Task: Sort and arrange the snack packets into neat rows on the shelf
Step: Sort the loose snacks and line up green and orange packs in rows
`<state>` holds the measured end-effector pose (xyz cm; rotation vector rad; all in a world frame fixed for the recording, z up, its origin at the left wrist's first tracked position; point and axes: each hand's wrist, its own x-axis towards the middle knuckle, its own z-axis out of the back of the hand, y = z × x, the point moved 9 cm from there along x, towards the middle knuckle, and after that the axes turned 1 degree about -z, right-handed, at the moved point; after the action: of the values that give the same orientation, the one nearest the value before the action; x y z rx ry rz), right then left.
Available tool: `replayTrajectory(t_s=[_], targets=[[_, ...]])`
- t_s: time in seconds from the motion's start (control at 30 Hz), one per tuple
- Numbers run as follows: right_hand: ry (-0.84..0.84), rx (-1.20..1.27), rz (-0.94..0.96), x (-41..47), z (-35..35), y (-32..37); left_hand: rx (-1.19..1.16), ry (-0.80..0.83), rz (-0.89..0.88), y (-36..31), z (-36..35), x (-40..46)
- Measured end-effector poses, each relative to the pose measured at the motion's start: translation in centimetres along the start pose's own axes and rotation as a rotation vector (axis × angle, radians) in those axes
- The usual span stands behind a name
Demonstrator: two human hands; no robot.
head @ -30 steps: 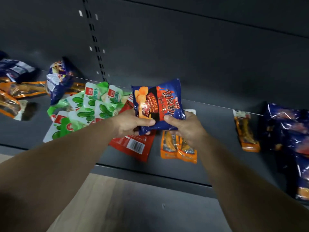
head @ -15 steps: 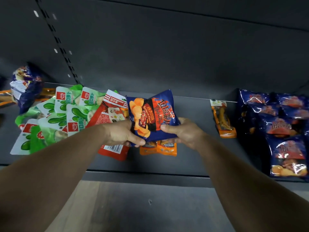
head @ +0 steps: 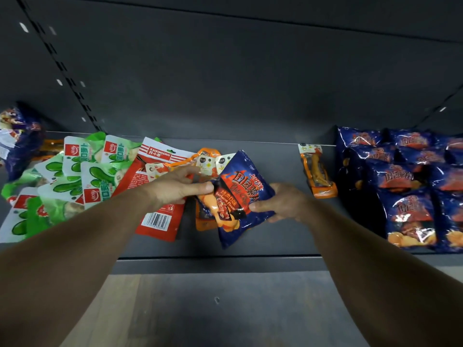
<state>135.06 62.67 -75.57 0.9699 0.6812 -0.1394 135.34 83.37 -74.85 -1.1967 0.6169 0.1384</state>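
The right hand [head: 283, 204] pinches the blue bag [head: 238, 196] by its right edge, tilted, just above the shelf [head: 275, 236]. The left hand [head: 175, 186] pinches its top left corner. Orange packs [head: 208, 166] lie under the grip. Green packs [head: 75, 176] lie far left of it, a blue pile [head: 406, 186] to the right.

Dim, even light; glare on the blue packets [head: 411, 186]; edges bend and blur.

I am facing a dark grey metal back panel [head: 250, 78] with a slotted upright [head: 62, 68]; a pale wood-look floor [head: 105, 314] is lying under dim light.
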Motion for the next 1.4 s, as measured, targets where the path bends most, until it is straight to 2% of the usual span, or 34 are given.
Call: replayTrajectory(t_s=[0.17, 0.27, 0.47, 0.57, 0.7, 0.83, 0.93, 1.03, 1.17, 1.4], targets=[[0.089, -0.095, 0.023, -0.6, -0.7, 0.4, 0.274, 0.182, -0.016, -0.2, -2.8, 0.1], [0.11, -0.149, 0.02, -0.9, -0.5, 0.2, 0.348, 0.271, 0.024, 0.5, -3.9, 0.0], [0.135, -0.196, -0.003, -1.1, -0.3, -0.5, 0.311, 0.286, -0.002, 0.4, -5.3, 0.6], [0.122, -0.186, -0.015, -1.0, 0.0, -1.1, 0.284, 0.219, -0.011, 0.5, -5.4, 1.4], [-0.015, -0.141, -0.015, -0.5, 1.8, -2.2, 0.18, 0.121, -0.03, 0.2, -5.4, 2.3], [-0.3, -0.184, 0.004, 0.0, 5.6, -3.7, 0.075, 0.024, -0.038, -0.2, -5.3, 3.1], [-0.535, -0.339, -0.077, 0.1, 9.1, -5.8, 0.001, -0.025, -0.035, -0.2, -5.3, 3.7], [-0.707, -0.371, -0.179, -0.2, 12.2, -7.6, -0.037, -0.053, 0.001, 0.1, -5.7, 4.3], [-0.764, -0.473, -0.184, 0.9, 13.4, -8.2, -0.065, -0.074, 0.028, 0.4, -6.5, 4.9], [-0.685, -0.524, -0.16, 3.5, 12.8, -9.7, -0.108, -0.054, 0.017, 0.4, -7.1, 4.9]])
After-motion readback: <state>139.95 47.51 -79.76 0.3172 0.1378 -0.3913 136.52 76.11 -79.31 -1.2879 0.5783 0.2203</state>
